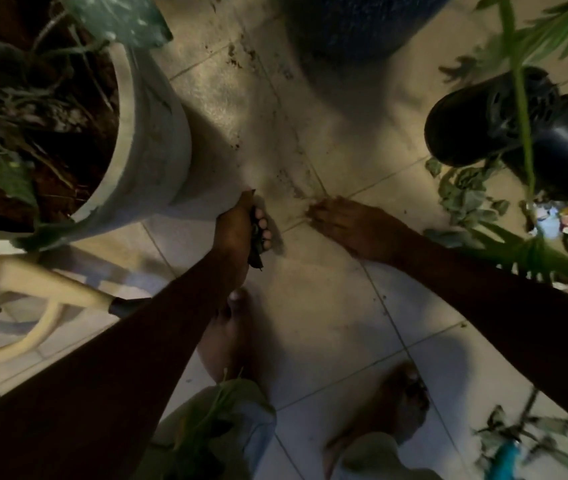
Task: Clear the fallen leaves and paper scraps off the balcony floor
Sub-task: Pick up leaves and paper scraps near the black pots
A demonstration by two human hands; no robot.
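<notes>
My left hand (241, 226) hovers low beside the white pot, its fingers curled round a bunch of dark dry leaves (255, 252) that sticks out below the palm. My right hand (341, 220) is palm down on the tiled floor (327, 306), fingertips on a tile joint where small dark crumbs lie; whether it pinches anything is hidden. A pile of pale green fallen leaves (466, 195) lies to the right, and coloured paper scraps (556, 220) lie beyond it.
A big white pot (150, 143) with soil and plants stands at the left. A black pot (518, 133) lies tipped at the right, a dark blue pot (355, 26) at the top. More leaves (518, 434) lie at lower right. My bare feet (400, 407) stand below.
</notes>
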